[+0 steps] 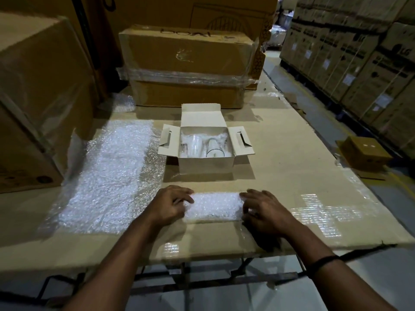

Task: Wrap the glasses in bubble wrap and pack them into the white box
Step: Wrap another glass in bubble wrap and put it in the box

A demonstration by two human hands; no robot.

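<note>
1. The table (280,153) is covered in brown cardboard and ringed by stacked cartons (186,63) at the back and sides.
2. A large sheet of bubble wrap (107,176) lies flat on the table's left part, well apart from the hands.
3. The white box (205,151) stands open at the table's middle, back flap upright and side flaps spread; inside it lie glasses (213,149), one clear tumbler showing on its side among wrap.
4. Near the front edge lies a bubble-wrapped bundle (213,207), long side running left to right, just in front of the box; what it holds cannot be seen.
5. Both forearms reach forward from the bottom of the view and angle inward.
6. The left hand (170,205) sits palm-down at the bundle's left end, fingers (186,198) curled over and pressing the wrap.
7. The right hand (265,212) mirrors it at the right end, fingers (247,197) bent onto the wrap; a dark band (323,262) circles that wrist.
</note>
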